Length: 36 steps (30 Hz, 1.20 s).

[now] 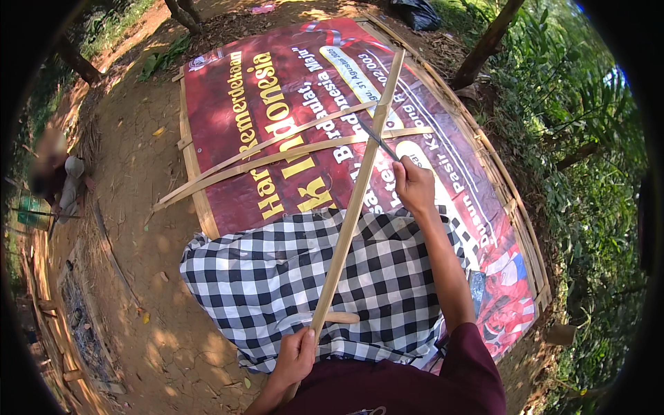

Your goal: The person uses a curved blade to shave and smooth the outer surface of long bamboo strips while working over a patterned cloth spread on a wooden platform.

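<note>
Bamboo strip (351, 214): in the head view it runs aslant from the person's lap up over a red printed banner (216, 124). The left hand (296, 356) has its fingers closed around the strip's lower end. The right hand (416, 185) is a fist, its fingers clamped on a dark blade (389, 149) that crosses the strip in its upper part; I cannot tell whether the edge touches the wood. A black-and-white checked cloth (277, 266) covers the lap. On it, near the left hand, lies 1 knife with a wooden handle (342, 317), partly hidden by the strip. 2 thin slats (297, 151) lie across the banner, their left ends together. The banner rests on a bamboo frame (203, 214). Far left, 1 other person (69, 183) is low down beside a green container (31, 211).
</note>
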Motion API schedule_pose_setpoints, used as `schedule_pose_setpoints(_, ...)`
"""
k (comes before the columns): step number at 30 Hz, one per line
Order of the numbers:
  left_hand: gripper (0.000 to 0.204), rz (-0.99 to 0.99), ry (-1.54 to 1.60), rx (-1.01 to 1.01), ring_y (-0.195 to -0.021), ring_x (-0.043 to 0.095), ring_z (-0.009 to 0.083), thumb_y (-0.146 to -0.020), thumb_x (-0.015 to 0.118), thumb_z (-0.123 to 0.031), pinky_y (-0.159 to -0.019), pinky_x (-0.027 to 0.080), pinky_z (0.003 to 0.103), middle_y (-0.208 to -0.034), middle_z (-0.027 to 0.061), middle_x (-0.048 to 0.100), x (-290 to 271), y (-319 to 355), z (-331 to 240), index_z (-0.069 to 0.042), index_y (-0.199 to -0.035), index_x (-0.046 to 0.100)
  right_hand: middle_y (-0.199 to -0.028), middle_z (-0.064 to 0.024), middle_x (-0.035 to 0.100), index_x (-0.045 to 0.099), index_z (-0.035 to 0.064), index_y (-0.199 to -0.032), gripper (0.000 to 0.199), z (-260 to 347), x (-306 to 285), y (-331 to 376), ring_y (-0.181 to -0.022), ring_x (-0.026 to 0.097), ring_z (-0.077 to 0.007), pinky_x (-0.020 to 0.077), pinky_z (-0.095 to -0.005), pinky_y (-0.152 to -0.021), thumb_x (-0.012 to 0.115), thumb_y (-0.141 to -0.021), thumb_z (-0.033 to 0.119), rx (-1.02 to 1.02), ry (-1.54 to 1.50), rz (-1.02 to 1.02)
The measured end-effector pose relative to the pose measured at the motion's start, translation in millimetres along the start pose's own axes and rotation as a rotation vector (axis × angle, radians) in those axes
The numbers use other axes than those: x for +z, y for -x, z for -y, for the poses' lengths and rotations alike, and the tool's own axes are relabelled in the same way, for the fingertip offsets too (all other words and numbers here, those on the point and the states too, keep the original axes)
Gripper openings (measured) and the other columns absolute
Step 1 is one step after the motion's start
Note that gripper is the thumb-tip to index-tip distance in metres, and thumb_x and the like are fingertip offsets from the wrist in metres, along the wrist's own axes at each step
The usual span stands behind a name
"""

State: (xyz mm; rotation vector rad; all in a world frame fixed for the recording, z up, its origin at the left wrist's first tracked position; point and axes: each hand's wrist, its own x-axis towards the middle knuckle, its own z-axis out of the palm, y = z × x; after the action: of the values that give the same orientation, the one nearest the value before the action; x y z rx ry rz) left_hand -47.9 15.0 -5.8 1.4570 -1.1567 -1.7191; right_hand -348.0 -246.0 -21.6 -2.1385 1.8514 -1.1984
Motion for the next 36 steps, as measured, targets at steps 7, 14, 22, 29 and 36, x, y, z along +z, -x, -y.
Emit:
schedule_pose_setpoints(7, 0.039, 0.035, -0.027, 0.023, -0.042, 0.041, 0.0067, -0.101, 0.039, -0.022, -0.041, 0.031, 0.026, -0.048, -0.0003, 0.044, 3.0, 8.1, 3.7, -0.003, -0.069, 0.051, -0.052, -0.0102, 0.049, 0.049, 0.008, -0.072, 0.034, -28.4, -15.4, 10.4, -0.046, 0.053, -0.0299, 0.0385, -0.0396, -0.044, 0.057, -0.092, 0.035, -0.169, 0.059, -0.062)
schedule_pose_setpoints(14, 0.04, 0.048, -0.018, 0.03, -0.042, 0.042, 0.0071, -0.101, 0.038, -0.024, -0.041, 0.032, 0.027, -0.048, 0.0004, 0.044, 6.2, -6.9, -11.7, -0.002, -0.07, 0.05, -0.053, -0.0055, 0.051, 0.049, 0.0117, -0.074, 0.032, -37.6, -4.9, -18.7, -0.044, 0.053, -0.027, 0.0373, -0.0387, -0.04, 0.062, -0.088, 0.038, -0.184, 0.337, -0.302)
schedule_pose_setpoints(22, 0.044, -0.013, 0.065, -0.027, -0.04, 0.034, 0.006, -0.105, 0.028, -0.033, -0.039, 0.029, 0.021, -0.049, -0.0018, 0.036, -6.7, -7.3, -4.6, -0.006, -0.073, 0.044, -0.05, 0.0021, 0.033, 0.04, 0.0097, -0.064, 0.048, 13.4, 21.9, -0.6, -0.043, 0.03, -0.008, 0.0264, -0.0258, -0.041, 0.039, -0.102, 0.04, 0.587, -0.953, 0.611)
schedule_pose_setpoints(29, 0.043, 0.01, 0.097, -0.046, -0.039, 0.033, 0.0066, -0.105, 0.027, -0.031, -0.038, 0.029, 0.022, -0.049, -0.0017, 0.036, -13.1, -10.5, -3.2, -0.006, -0.074, 0.044, -0.053, -0.0044, 0.05, 0.051, 0.0114, -0.071, 0.032, 34.4, 17.3, 19.7, -0.045, 0.053, -0.0228, 0.0391, -0.0376, -0.043, 0.059, -0.09, 0.036, -0.305, -0.045, 0.186)
schedule_pose_setpoints(36, 0.04, 0.083, 0.09, -0.063, -0.044, 0.039, 0.0047, -0.103, 0.036, -0.026, -0.043, 0.033, 0.023, -0.053, -0.0027, 0.043, -3.0, 2.3, -6.0, -0.005, -0.071, 0.048, -0.05, -0.0097, 0.051, 0.051, 0.0103, -0.071, 0.032, 3.6, -6.2, -41.6, -0.044, 0.054, -0.0282, 0.0397, -0.0387, -0.041, 0.06, -0.09, 0.034, -0.033, 0.409, -0.079)
